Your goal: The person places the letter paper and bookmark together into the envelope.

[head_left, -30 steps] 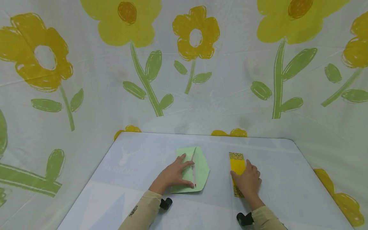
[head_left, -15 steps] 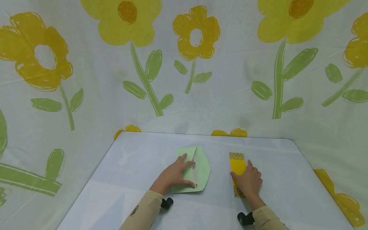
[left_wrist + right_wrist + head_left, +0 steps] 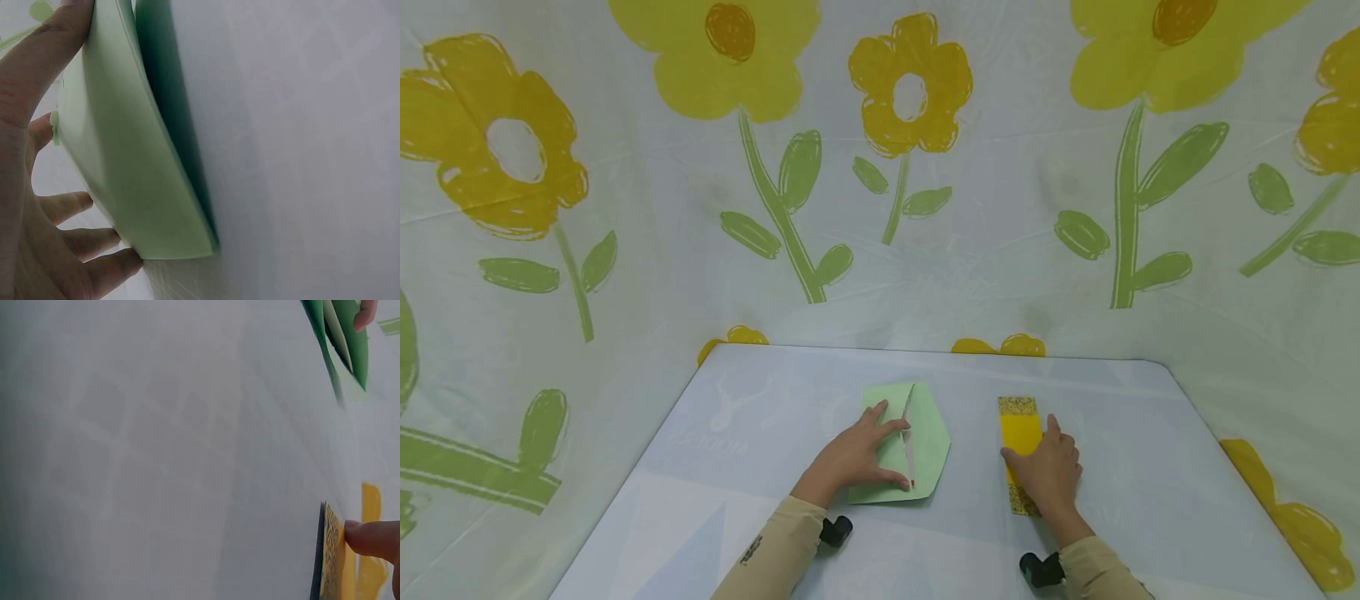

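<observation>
A light green paper envelope (image 3: 928,446) lies on the table with its pointed flap spread to the right; a pale slit runs down its middle. My left hand (image 3: 853,450) rests on it, fingers and thumb spread. In the left wrist view the envelope (image 3: 131,156) stands slightly off the table along its near edge. To the right lies a narrow yellow card (image 3: 1021,433) with gold-speckled bands at both ends. My right hand (image 3: 1051,471) lies over its right side, the thumb touching the card. In the right wrist view that thumb (image 3: 375,540) meets the card's yellow face.
Both hands work over a white table (image 3: 760,467) with faint printed figures. Behind it hangs a pale cloth (image 3: 1000,250) printed with yellow flowers. A dark wrist camera (image 3: 1041,571) sits by the right sleeve (image 3: 1097,571), and another wrist camera (image 3: 837,531) by the left sleeve (image 3: 775,542).
</observation>
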`<control>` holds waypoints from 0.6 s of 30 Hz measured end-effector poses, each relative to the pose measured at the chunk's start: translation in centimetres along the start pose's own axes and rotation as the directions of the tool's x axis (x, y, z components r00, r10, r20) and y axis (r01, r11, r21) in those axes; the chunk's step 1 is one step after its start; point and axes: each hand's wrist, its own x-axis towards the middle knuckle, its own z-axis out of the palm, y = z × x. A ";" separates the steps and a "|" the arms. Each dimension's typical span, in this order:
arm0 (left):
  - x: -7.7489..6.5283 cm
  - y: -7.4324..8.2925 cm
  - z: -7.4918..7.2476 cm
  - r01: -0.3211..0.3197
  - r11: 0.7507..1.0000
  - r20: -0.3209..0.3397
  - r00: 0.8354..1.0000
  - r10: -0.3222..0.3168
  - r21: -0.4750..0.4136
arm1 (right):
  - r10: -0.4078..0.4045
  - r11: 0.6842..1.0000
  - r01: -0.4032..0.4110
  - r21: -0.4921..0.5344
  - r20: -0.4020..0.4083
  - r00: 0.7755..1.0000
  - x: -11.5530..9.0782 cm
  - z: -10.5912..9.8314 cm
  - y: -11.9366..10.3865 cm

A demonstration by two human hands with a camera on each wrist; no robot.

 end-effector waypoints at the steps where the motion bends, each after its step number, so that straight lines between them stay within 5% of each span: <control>1: 0.0 0.0 0.0 0.000 1.000 0.000 1.000 0.000 -0.001 | -0.003 1.000 0.003 0.004 0.000 1.000 0.0 0.0 0.0; 18: 0.1 -0.2 0.1 -0.006 1.000 0.005 1.000 0.006 0.002 | -0.023 0.997 0.019 0.080 0.054 0.998 0.1 0.0 0.3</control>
